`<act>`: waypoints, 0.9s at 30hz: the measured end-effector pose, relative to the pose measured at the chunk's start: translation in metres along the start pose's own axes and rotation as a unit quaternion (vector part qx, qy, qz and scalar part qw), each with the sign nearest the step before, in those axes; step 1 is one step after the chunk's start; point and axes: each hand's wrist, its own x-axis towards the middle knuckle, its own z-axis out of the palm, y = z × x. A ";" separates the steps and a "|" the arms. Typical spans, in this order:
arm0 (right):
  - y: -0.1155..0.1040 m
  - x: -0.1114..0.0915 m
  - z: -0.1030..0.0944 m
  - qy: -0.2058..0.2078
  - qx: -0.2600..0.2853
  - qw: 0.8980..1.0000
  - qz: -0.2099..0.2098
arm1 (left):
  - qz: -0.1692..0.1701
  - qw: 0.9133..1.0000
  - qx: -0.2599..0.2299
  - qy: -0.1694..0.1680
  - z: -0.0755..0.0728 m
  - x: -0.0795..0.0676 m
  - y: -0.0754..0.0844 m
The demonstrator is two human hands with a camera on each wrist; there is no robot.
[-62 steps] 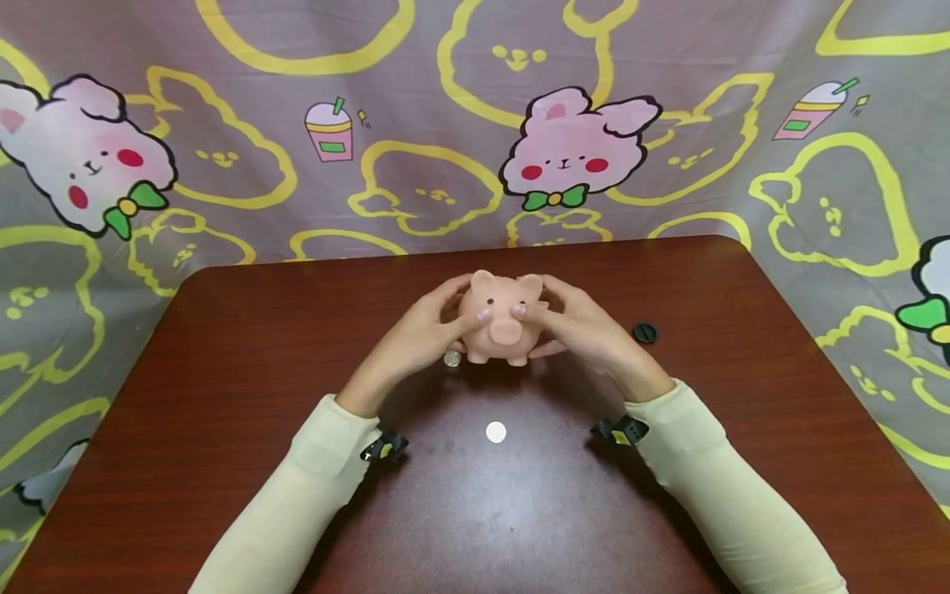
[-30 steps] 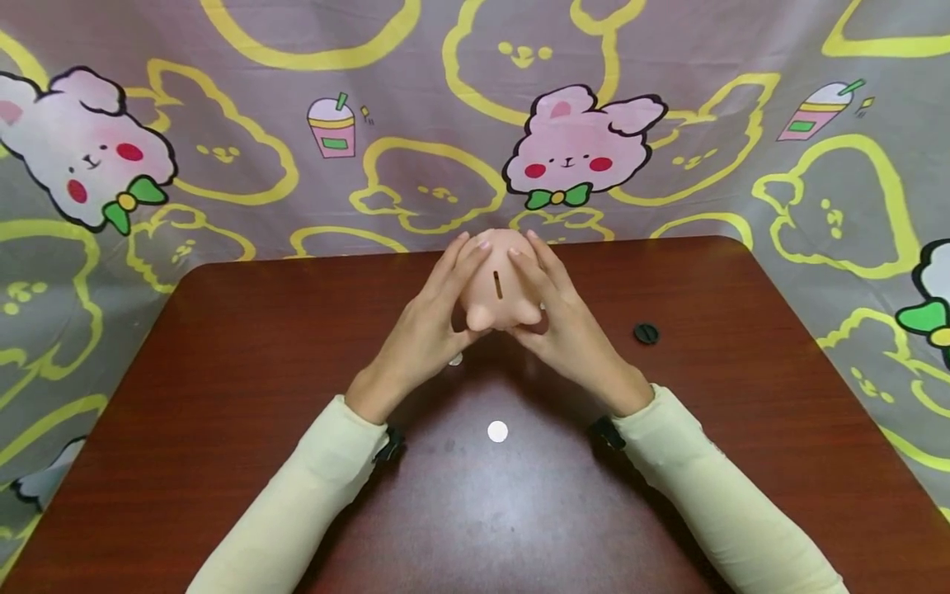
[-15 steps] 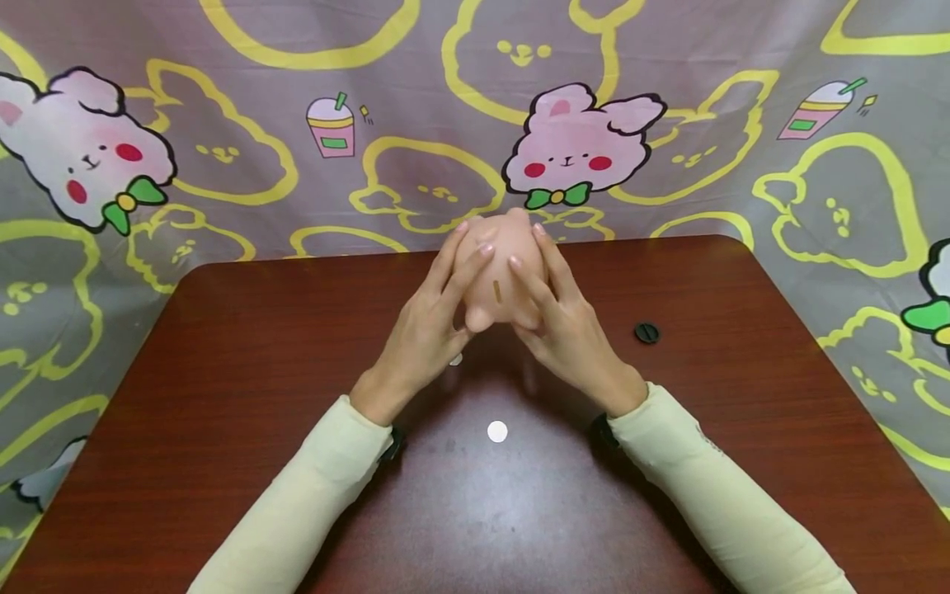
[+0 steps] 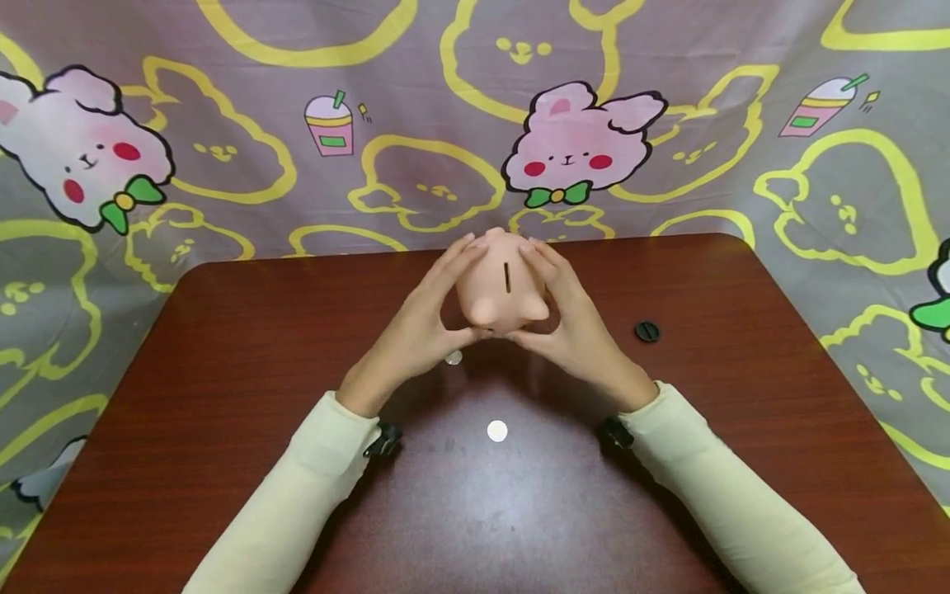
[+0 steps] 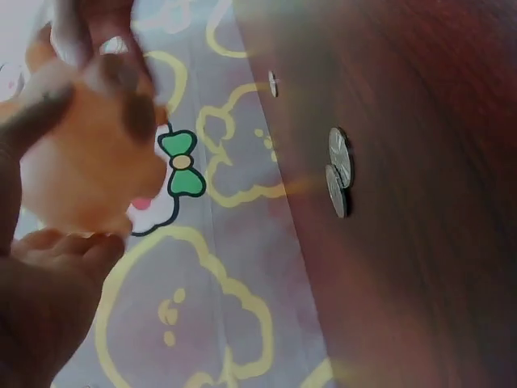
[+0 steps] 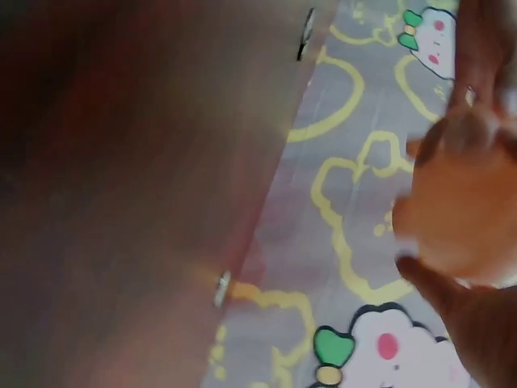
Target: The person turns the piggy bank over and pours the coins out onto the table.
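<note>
A pink piggy bank (image 4: 496,285) is held up off the far half of the table, its coin slot (image 4: 508,278) and ears facing the head camera. My left hand (image 4: 423,318) grips its left side, thumb near the lower edge and fingertips over the top. On the opposite side my right hand (image 4: 582,334) holds it the same way. The snout and eyes are out of sight in the head view. The left wrist view shows the piggy bank (image 5: 85,162) blurred from another side. A coin (image 4: 453,357) lies on the table below my left hand.
A bright round disc (image 4: 497,431), apparently a coin, lies on the brown table (image 4: 245,371) between my forearms. A black round slotted cap (image 4: 647,332) is right of my right hand. Several coins (image 5: 341,158) show in the left wrist view. A patterned cloth (image 4: 430,91) hangs behind.
The piggy bank has been raised and tipped from snout toward the head camera to slot toward it. In the last half second it has tilted and shifted slightly right; my hands have repositioned around it.
</note>
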 end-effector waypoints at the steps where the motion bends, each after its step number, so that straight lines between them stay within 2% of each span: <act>1: -0.001 -0.001 -0.001 -0.009 0.038 0.999 0.038 | -0.022 0.999 -0.031 -0.007 0.000 0.000 0.000; 3: -0.003 -0.003 -0.003 -0.017 0.100 0.989 0.111 | -0.065 0.993 -0.102 -0.018 0.000 0.000 0.001; 6: -0.006 -0.001 -0.005 -0.021 0.180 0.963 0.199 | -0.128 0.976 -0.177 -0.019 0.002 0.001 0.004; 10: -0.009 0.007 -0.007 -0.031 0.224 0.930 0.289 | -0.196 0.963 -0.187 -0.004 0.005 0.003 0.007; 13: -0.010 0.010 -0.008 -0.042 0.225 0.911 0.342 | -0.227 0.954 -0.197 -0.001 0.009 0.004 0.009; 15: -0.010 0.011 -0.008 -0.047 0.226 0.902 0.366 | -0.241 0.948 -0.209 -0.005 0.010 0.005 0.010; 21: -0.011 0.015 -0.008 -0.067 0.251 0.878 0.403 | -0.269 0.948 -0.170 -0.017 0.010 0.004 0.013; 23: -0.011 0.016 -0.008 -0.074 0.258 0.875 0.403 | -0.273 0.947 -0.168 -0.023 0.009 0.003 0.013; 27: -0.011 0.013 -0.008 -0.074 0.263 0.878 0.393 | -0.262 0.949 -0.175 -0.035 0.008 0.003 0.013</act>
